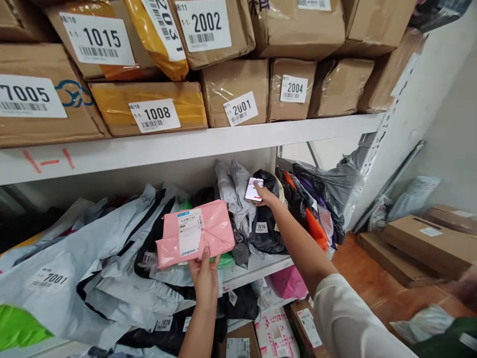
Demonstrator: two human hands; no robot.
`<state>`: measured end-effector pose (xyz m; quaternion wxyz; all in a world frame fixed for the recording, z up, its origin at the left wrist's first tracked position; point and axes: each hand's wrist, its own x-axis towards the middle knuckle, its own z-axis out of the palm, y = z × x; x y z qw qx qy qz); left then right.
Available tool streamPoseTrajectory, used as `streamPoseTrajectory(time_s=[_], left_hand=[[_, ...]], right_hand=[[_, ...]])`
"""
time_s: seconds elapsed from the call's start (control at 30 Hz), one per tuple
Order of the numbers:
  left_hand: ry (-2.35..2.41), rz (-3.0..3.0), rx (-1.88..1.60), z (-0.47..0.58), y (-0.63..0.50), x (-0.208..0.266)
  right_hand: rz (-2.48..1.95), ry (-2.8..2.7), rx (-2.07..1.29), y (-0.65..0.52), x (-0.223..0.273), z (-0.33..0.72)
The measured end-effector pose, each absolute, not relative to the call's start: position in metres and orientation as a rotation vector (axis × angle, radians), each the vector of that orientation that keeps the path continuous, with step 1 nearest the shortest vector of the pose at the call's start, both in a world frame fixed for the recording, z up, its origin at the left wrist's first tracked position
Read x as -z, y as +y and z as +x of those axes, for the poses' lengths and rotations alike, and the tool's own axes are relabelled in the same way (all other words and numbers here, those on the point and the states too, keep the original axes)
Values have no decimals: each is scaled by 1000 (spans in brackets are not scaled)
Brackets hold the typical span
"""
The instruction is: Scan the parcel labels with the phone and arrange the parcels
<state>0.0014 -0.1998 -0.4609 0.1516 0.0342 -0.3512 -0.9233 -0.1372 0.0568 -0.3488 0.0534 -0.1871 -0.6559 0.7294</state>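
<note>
A pink mailer bag [219, 226] with a white shipping label [190, 231] faces me, its lower edge gripped by my left hand [204, 273]. Just right of it and farther back, my right hand [263, 193] is closed around a smartphone [254, 189] whose lit screen shows; the thumb lies over the screen. Both hands are in front of the middle shelf, among packed mailer bags. Beneath the phone sits a black bag [266, 233] with a 1016 label.
Cardboard boxes [234, 94] with number labels fill the upper shelf [231, 144]. Grey and white mailers [93, 248] crowd the left. Below are a pink-printed box [278, 333] and other parcels. Flat cartons [432, 243] lie on the orange floor [346, 258] at right.
</note>
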Motion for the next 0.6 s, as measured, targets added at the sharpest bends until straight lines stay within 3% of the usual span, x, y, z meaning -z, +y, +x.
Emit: streamPoseTrajectory(time_s=[0.37,0.6], left_hand=[[-1055,-80,2527,32,-196,439],[-1034,-140,2562,44,-193,424]], right_hand=[[-469,-2380,-1721,64,347,-125],[216,-2215,-1484,51,359,-60]])
